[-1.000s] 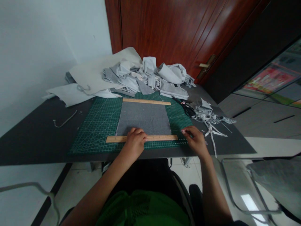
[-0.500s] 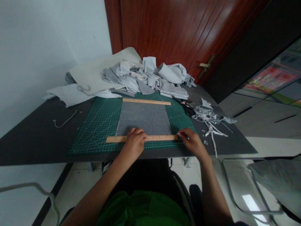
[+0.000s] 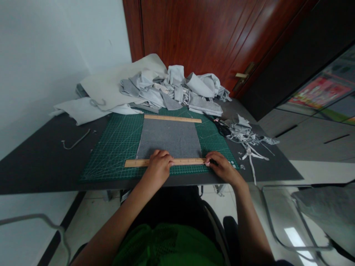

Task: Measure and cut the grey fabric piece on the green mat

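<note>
Cloth (image 3: 170, 136) lies on the mat (image 3: 111, 147) by the table's (image 3: 50, 159) front edge, probably kept flat by the far ruler (image 3: 172, 118). The left hand (image 3: 160, 162), fingers together, presses the near ruler (image 3: 188, 161), likely steadying it; the right hand (image 3: 221, 166) curls at its right end, contents unclear.

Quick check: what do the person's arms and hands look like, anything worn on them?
The left hand and right hand are both ungloved, and no watch or bracelet shows at either wrist. The left forearm and right forearm are bare of sleeves. A green top, partly mesh-textured, shows between them.
</note>
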A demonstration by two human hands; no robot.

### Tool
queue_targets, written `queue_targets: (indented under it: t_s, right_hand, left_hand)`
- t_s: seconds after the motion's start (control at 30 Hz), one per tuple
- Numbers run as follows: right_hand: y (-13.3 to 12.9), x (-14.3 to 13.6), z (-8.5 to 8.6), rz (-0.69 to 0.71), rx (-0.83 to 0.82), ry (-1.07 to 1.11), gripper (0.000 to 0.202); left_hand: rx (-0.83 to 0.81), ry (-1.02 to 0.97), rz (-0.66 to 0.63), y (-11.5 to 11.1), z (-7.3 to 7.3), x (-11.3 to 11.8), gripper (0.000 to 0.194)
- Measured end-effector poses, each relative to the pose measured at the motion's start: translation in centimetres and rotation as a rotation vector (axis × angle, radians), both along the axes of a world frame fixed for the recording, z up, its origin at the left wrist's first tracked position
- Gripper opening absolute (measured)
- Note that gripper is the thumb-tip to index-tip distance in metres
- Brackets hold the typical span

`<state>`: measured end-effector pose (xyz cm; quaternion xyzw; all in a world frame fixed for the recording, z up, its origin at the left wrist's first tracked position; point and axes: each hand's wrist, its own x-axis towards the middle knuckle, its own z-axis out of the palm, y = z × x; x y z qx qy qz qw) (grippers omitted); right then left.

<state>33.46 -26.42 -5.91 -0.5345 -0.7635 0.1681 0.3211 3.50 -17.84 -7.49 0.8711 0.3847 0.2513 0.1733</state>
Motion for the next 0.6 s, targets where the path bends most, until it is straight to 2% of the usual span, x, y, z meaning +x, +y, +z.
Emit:
queue_targets:
  t_s: [0.6]
  right_hand:
    - [0.15,0.04,-0.46,-0.007,-0.019,0.059,0.012]
  left_hand:
    - [0.0,-0.001,0.001,0.01,0.02,0.05,0.012]
